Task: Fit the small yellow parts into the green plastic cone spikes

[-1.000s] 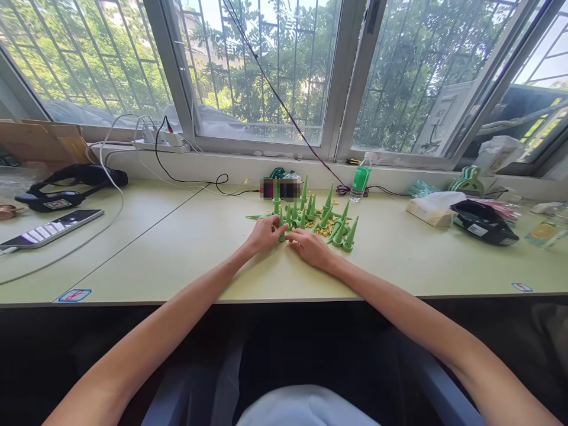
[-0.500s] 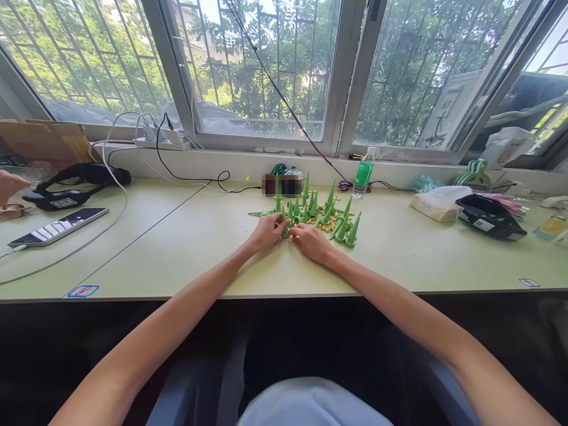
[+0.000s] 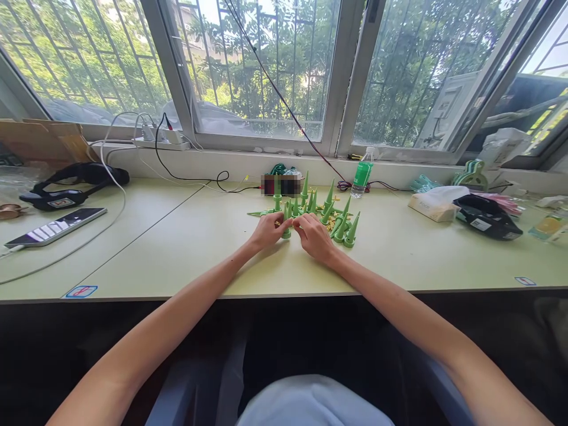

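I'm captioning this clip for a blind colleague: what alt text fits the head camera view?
The left hand pinches a green spike and the right hand touches it, at the front of a cluster of upright green spikes on a pale table. A phone lies far left; a bottle stands by the window.

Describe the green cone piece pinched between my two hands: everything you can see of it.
The green cone piece looks like matte moulded plastic, light green, with a wider round collar at its base. It stands roughly upright and appears to rest on the pale green table, at the near edge of a cluster of matching cones. Fingertips of the left hand and right hand close on its upper part from either side, hiding the tip.
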The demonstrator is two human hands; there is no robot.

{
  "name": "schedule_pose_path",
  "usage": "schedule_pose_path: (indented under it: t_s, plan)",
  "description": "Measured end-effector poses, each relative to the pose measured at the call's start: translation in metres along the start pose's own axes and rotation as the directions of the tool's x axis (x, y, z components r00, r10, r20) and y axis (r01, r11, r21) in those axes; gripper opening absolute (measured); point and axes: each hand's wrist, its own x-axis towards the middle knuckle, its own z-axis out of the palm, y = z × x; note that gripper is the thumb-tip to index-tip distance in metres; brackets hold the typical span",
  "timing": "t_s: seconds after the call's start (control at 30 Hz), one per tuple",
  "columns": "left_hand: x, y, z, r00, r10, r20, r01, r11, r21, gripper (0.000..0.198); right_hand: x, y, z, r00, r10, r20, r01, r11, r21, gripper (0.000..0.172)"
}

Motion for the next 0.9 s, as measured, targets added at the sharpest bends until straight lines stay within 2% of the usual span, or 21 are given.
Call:
schedule_pose_path:
  t_s: [0.27,0.5,0.9]
  plan:
    - [-0.003,0.007,-0.002,0.999,-0.042,0.034,0.045,0.995,-0.09,0.045,-0.001,0.003,0.003,0.999,0.006,0.036,-0.012,0.988,0.152,0.018]
    - [-0.002,0.008,-0.002,0.998,-0.058,0.02,0.06,0.994,-0.097,0.043,-0.001,0.009,0.009,0.999,-0.015,-0.034,0.024,0.951,0.309,0.012]
    - [-0.003,0.011,-0.002,0.998,-0.06,0.035,0.065,0.98,-0.186,0.044,0.0,0.009,0.007,1.0,0.021,-0.017,-0.013,0.923,0.384,0.01]
